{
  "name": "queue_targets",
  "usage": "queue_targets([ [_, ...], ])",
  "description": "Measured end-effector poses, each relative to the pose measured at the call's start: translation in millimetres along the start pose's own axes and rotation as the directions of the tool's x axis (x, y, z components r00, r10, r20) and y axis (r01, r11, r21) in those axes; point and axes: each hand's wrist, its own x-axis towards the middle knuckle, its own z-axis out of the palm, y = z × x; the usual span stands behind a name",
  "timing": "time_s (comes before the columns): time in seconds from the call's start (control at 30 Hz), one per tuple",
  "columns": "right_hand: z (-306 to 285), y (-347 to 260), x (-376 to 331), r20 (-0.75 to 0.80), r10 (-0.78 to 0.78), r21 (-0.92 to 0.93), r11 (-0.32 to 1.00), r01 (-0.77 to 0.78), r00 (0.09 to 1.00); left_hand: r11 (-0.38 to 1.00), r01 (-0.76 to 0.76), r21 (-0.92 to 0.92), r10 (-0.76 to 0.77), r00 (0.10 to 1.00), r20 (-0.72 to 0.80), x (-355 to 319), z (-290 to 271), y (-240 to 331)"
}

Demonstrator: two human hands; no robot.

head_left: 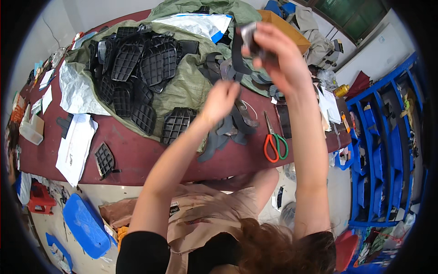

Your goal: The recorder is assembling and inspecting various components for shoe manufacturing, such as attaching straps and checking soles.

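My right hand [278, 50], raised over the far side of the table and smeared by motion, grips a black piece with a shiny pale face [249, 34]. Beside it hangs a dark curved strip [238, 57]; whether the two are joined I cannot tell. My left hand [221, 101] is closed near the strip's lower end, its fingertips pinched on a narrow dark end. Below and around that hand lies a loose heap of grey and black curved strips [224, 130]. Scissors [274, 141] with one red and one green handle lie right of the heap.
Black ribbed plastic pads [157, 61] are piled on a green woven sack [189, 86] at left. A single pad [104, 160] and white papers [75, 146] lie near the front edge. A cardboard box [287, 32] stands behind; blue shelving [376, 150] is at right.
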Motion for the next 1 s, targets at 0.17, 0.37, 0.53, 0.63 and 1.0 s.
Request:
queue_targets([
  [0.17,20.4,69.4,-134.3,0.063,0.363,0.037,0.93,-0.365,0.93,-0.071,0.49,-0.869,-0.007,0.871,0.491,-120.4,-19.2,37.1],
  [0.37,3.9,136.2,-250.7,0.133,0.598,0.114,0.783,-0.611,0.791,0.283,0.287,-0.915,-0.45,0.882,0.137,-129.8,-43.1,40.0],
  [0.53,-17.3,144.9,-175.8,0.133,0.362,-0.4,0.871,-0.284,0.923,0.343,0.349,-0.872,-0.476,0.865,0.159,-122.2,-36.3,19.7],
  [0.63,-57.4,180.2,-84.5,0.019,0.075,-0.781,0.623,-0.032,0.997,0.244,0.391,-0.887,-0.417,0.868,0.268,-78.0,-25.4,13.9],
  [1.0,-44.9,171.5,-20.7,0.267,0.05,-0.929,-0.252,0.271,0.962,0.576,0.616,-0.538,-0.638,0.75,0.176,49.3,-3.9,-88.1],
])
